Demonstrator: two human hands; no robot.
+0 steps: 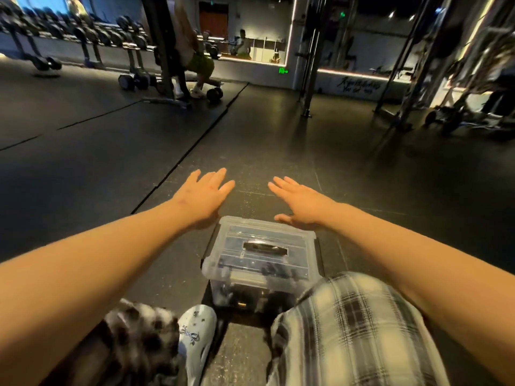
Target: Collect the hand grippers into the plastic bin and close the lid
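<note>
From the head view, the clear plastic bin (281,275) sits on the dark rubber floor (278,151) right in front of the crouching person, tucked between their knees. Its lid (237,232) lies flat on top, with a black handle (264,248) across the middle. Dark shapes (245,295) show through the front wall, too blurred to name. Both arms reach out past the bin. The left hand (204,195) and the right hand (299,203) are palm down with fingers straight and spread, holding nothing. They hang over the floor just beyond the lid's far corners, and I cannot tell whether either wrist brushes the lid. Close in, a white shoe (196,330) stands just left of the bin's near corner, and a plaid trouser leg (348,330) crowds its right side and covers its near right corner. A blurred dark patterned knee (133,344) sits further left. Ahead of the hands the floor runs open for a good stretch, crossed by a mat seam (195,146) slanting off to the left. Well beyond, a steel post (309,65) stands slightly right of centre, and machine frames (446,79) fill the right edge. A dumbbell rack (83,32) lines the far left wall. Another person in green shorts (199,65) is at a bench near it, with a loose dumbbell (214,93) on the floor beside them.
</note>
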